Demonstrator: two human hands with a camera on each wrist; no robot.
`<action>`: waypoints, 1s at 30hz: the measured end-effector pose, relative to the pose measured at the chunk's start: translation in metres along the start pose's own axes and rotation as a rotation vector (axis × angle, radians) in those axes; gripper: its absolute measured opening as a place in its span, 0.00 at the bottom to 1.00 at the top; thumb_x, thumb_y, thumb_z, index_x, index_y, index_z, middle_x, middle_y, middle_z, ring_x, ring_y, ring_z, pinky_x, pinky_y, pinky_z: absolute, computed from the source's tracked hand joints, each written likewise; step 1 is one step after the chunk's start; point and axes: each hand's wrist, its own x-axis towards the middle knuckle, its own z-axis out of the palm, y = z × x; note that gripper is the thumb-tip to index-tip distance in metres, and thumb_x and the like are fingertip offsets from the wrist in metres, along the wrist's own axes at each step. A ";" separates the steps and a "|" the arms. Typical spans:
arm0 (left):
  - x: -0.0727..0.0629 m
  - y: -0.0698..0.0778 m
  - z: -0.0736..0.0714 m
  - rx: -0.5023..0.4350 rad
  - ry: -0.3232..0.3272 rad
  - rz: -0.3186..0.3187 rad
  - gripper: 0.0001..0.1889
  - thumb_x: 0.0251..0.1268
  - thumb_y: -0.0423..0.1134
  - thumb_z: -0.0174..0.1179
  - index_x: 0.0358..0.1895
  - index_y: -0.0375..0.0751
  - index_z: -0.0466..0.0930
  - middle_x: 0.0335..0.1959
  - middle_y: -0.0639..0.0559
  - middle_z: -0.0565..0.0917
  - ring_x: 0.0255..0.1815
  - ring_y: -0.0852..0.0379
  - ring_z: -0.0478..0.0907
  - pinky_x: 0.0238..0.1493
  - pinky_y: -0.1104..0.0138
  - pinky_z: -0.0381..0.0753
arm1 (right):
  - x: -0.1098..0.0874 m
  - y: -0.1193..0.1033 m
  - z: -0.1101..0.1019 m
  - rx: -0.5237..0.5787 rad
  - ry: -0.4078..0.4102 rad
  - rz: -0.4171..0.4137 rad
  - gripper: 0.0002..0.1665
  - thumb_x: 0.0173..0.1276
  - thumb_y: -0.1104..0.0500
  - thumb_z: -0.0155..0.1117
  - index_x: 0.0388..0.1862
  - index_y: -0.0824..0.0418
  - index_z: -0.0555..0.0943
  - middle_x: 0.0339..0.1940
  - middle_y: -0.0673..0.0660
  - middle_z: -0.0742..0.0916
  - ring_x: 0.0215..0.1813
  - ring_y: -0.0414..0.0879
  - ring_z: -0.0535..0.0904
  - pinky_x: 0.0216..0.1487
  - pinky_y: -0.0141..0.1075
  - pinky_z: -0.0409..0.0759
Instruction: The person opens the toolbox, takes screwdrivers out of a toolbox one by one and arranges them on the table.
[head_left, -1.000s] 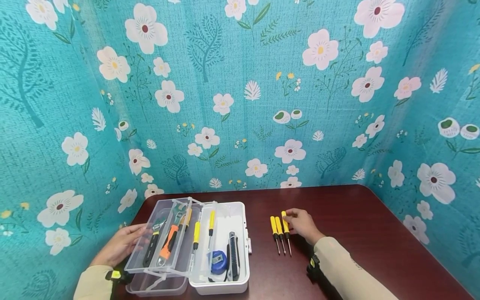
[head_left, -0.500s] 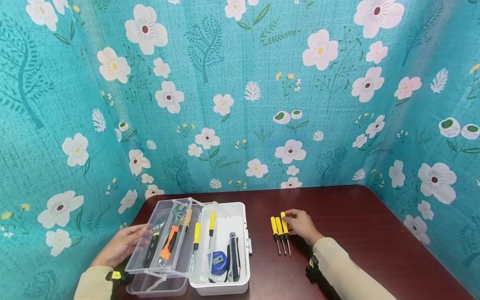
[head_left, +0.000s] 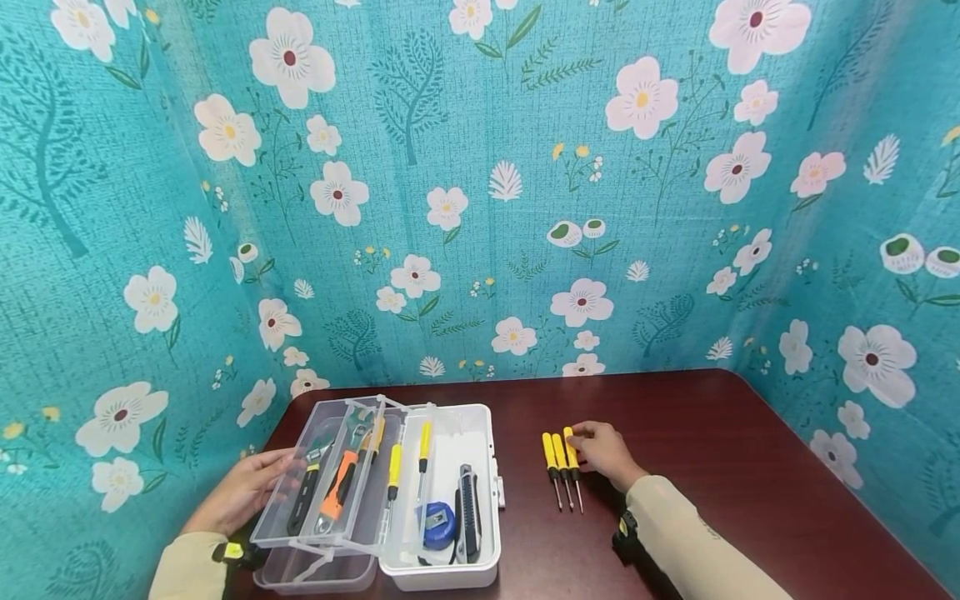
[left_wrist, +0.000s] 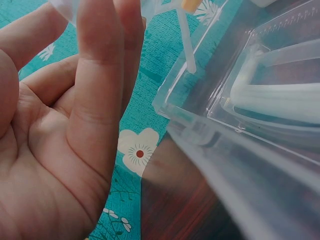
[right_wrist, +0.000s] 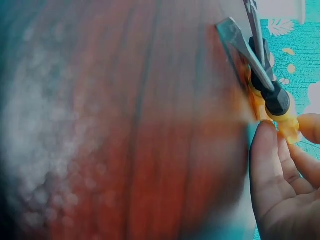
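My left hand [head_left: 251, 483] pinches the outer edge of the clear upper tray [head_left: 341, 542] of an opened toolbox [head_left: 491, 492]. In the left wrist view that hand's fingertips [left_wrist: 100, 30] meet a translucent edge at the top. On the table to the right, my right hand [head_left: 606, 454] pinches the yellow handle of a screwdriver [head_left: 572, 457]. It is the rightmost of three, side by side with shafts toward me; the middle one [head_left: 560, 450] and left one [head_left: 550, 450] lie close against it. The right wrist view shows a flat-tipped shaft [right_wrist: 245, 45] close up.
Inside the white box are a blue tape measure [head_left: 438, 525], a utility knife [head_left: 469, 517] and yellow-handled screwdrivers [head_left: 425, 442]. The clear tray holds a black-handled adjustable wrench [head_left: 303, 500] and an orange-and-black tool [head_left: 339, 487]. Flowered teal cloth [head_left: 480, 250] stands behind the dark table [head_left: 675, 408].
The right hand has drawn the rightmost screwdriver slightly toward me and to the left, bringing its handle end nearer in line with the other two. The left hand and tray stay put.
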 end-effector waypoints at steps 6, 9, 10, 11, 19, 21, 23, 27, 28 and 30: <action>0.000 0.000 0.000 -0.003 0.005 -0.004 0.33 0.73 0.49 0.55 0.69 0.26 0.64 0.49 0.49 0.83 0.44 0.51 0.80 0.43 0.58 0.81 | 0.002 0.002 -0.001 -0.036 0.011 -0.012 0.18 0.72 0.60 0.60 0.56 0.70 0.77 0.45 0.62 0.83 0.36 0.50 0.80 0.34 0.43 0.83; 0.000 0.001 0.000 -0.004 0.008 -0.005 0.33 0.73 0.49 0.55 0.69 0.26 0.64 0.48 0.49 0.83 0.43 0.51 0.80 0.43 0.58 0.81 | 0.003 0.002 -0.001 -0.058 0.012 -0.004 0.18 0.71 0.60 0.60 0.55 0.69 0.77 0.43 0.61 0.84 0.35 0.50 0.80 0.34 0.41 0.83; -0.001 0.001 0.000 -0.004 0.007 -0.005 0.33 0.73 0.49 0.55 0.69 0.26 0.64 0.48 0.49 0.83 0.43 0.51 0.80 0.43 0.58 0.81 | 0.003 0.002 -0.001 -0.065 0.011 -0.001 0.18 0.71 0.60 0.60 0.55 0.69 0.77 0.42 0.60 0.84 0.35 0.49 0.79 0.34 0.41 0.83; -0.001 0.001 0.000 -0.006 0.006 -0.006 0.32 0.73 0.49 0.55 0.69 0.26 0.64 0.48 0.49 0.83 0.43 0.51 0.80 0.43 0.58 0.81 | 0.004 0.002 -0.001 -0.072 0.009 -0.001 0.17 0.71 0.60 0.60 0.55 0.69 0.78 0.41 0.60 0.84 0.34 0.49 0.79 0.33 0.41 0.82; -0.003 -0.002 -0.002 -0.013 -0.007 0.004 0.31 0.73 0.48 0.55 0.68 0.27 0.65 0.47 0.50 0.84 0.43 0.51 0.81 0.42 0.58 0.81 | 0.003 0.001 0.001 -0.106 0.000 0.006 0.17 0.70 0.61 0.61 0.54 0.70 0.78 0.36 0.58 0.83 0.32 0.48 0.78 0.32 0.39 0.82; -0.003 -0.002 -0.002 -0.014 -0.011 0.007 0.31 0.73 0.48 0.55 0.68 0.27 0.65 0.47 0.51 0.84 0.43 0.51 0.81 0.42 0.58 0.81 | 0.003 0.001 0.002 -0.111 -0.001 0.007 0.17 0.70 0.62 0.61 0.54 0.70 0.78 0.36 0.58 0.83 0.32 0.48 0.78 0.32 0.39 0.82; -0.003 -0.003 -0.002 -0.016 -0.007 0.006 0.31 0.73 0.48 0.55 0.68 0.27 0.66 0.46 0.51 0.84 0.42 0.52 0.81 0.42 0.58 0.81 | 0.004 0.001 0.003 -0.120 -0.002 0.005 0.17 0.70 0.62 0.61 0.54 0.70 0.78 0.36 0.58 0.83 0.31 0.48 0.78 0.32 0.39 0.82; -0.002 -0.002 -0.001 -0.018 -0.002 0.001 0.30 0.73 0.48 0.55 0.67 0.28 0.66 0.46 0.51 0.84 0.42 0.52 0.81 0.42 0.58 0.81 | 0.005 0.000 0.003 -0.144 -0.001 -0.006 0.17 0.69 0.63 0.61 0.53 0.71 0.79 0.35 0.58 0.83 0.30 0.47 0.79 0.30 0.39 0.82; -0.002 -0.001 -0.001 -0.020 0.002 -0.001 0.30 0.73 0.48 0.56 0.67 0.28 0.67 0.46 0.51 0.84 0.42 0.52 0.81 0.42 0.59 0.81 | 0.006 0.001 0.003 -0.152 0.000 -0.007 0.16 0.69 0.63 0.61 0.53 0.71 0.79 0.34 0.58 0.83 0.30 0.46 0.79 0.29 0.38 0.82; -0.002 0.000 0.000 -0.019 0.003 -0.005 0.31 0.72 0.48 0.56 0.67 0.28 0.67 0.47 0.51 0.84 0.42 0.52 0.81 0.42 0.59 0.81 | 0.006 0.001 0.002 -0.163 0.002 -0.012 0.16 0.69 0.63 0.61 0.52 0.71 0.79 0.34 0.58 0.83 0.29 0.46 0.79 0.29 0.38 0.82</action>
